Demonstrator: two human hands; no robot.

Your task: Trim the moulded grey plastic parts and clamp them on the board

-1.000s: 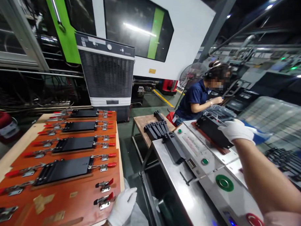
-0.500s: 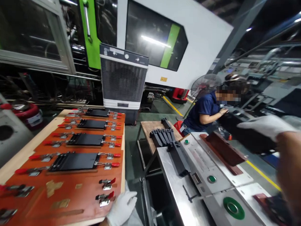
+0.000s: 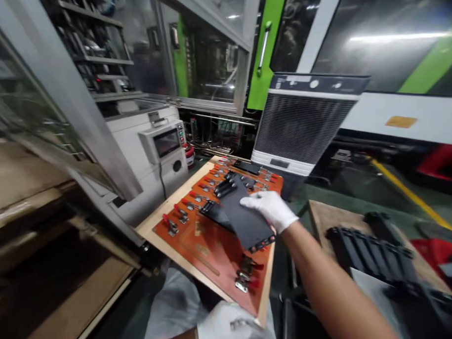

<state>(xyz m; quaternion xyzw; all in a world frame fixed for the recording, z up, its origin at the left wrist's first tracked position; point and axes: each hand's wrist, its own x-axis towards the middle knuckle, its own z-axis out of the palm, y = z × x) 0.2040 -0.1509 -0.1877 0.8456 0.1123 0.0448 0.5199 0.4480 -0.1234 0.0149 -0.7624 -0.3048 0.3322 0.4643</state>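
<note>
My right hand point(image 3: 271, 208), in a white glove, grips a flat black part point(image 3: 242, 214) by its right side, above the orange board point(image 3: 208, 253). The part has raised black fittings at its upper left end. Under it, another black panel point(image 3: 215, 218) lies on the board. Red-handled toggle clamps point(image 3: 171, 224) line the left side of the board, with more at its right. My left hand point(image 3: 231, 328), also gloved, is low in the view by the board's near corner. Its fingers are blurred, and a small metal-looking thing shows at them.
An air cooler point(image 3: 298, 122) stands behind the board. To the right, a wooden-topped table point(image 3: 324, 217) bears several black parts point(image 3: 364, 248). A white machine cabinet with a screen point(image 3: 165, 143) and a metal frame stand at the left.
The view has swung left, and the co-worker is out of it. My right hand has come over the orange board with a black part in its grip. My left hand is lower in view.
</note>
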